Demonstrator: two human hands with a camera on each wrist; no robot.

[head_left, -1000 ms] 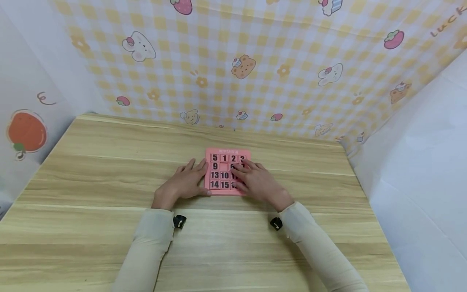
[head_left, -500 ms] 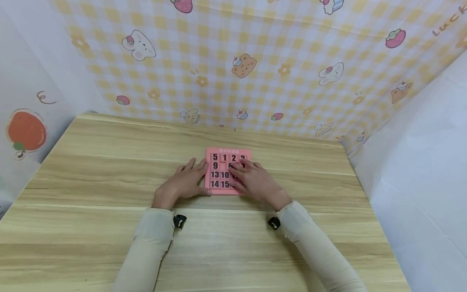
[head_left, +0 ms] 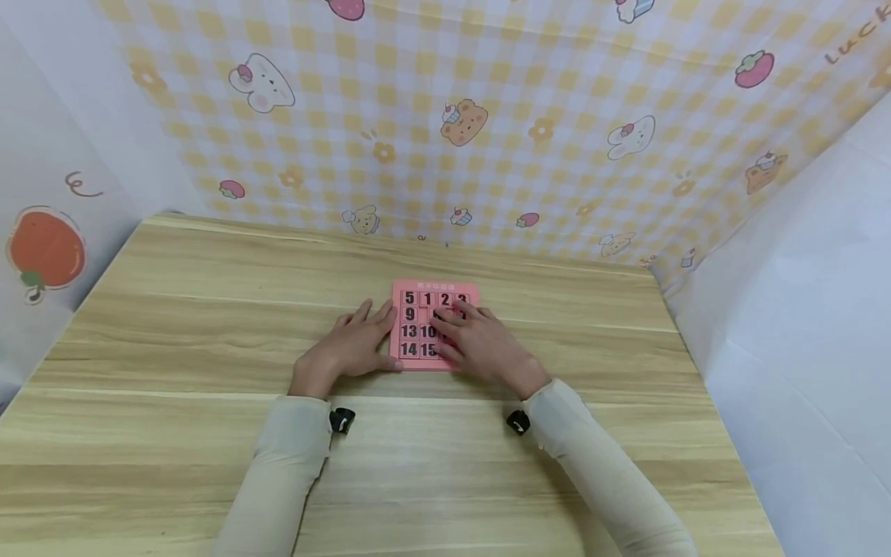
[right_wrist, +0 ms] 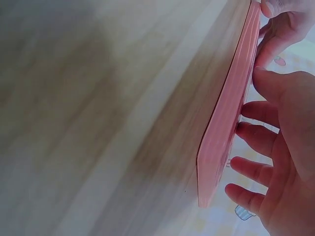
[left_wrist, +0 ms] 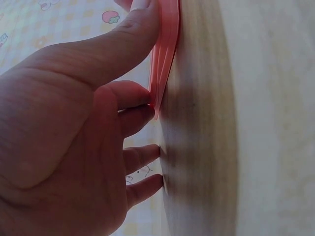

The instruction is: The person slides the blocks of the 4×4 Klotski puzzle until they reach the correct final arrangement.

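Note:
A pink sliding number puzzle (head_left: 428,369) lies flat on the wooden table in the head view, with black numbers on its square tiles. My left hand (head_left: 351,346) holds its left side, thumb at the near-left corner and fingertips along the edge. Over the right part of the board, my right hand (head_left: 487,344) touches the tiles with spread fingertips, partly covering the 6 tile and hiding several others. A narrow gap shows between the 9 tile (head_left: 409,315) and that partly covered tile. The right wrist view shows the puzzle's side (right_wrist: 224,123) below the right fingertips.
The light wooden table (head_left: 209,325) extends around the board. A yellow checked cloth (head_left: 334,139) with cartoon prints hangs behind it, and a white sheet (head_left: 800,309) stands at the right. A small black device (head_left: 342,421) sits at the left cuff.
My right hand has shifted slightly left across the board, and the 6 tile has slid left, narrowing the gap beside the 9. The left hand has stayed in place.

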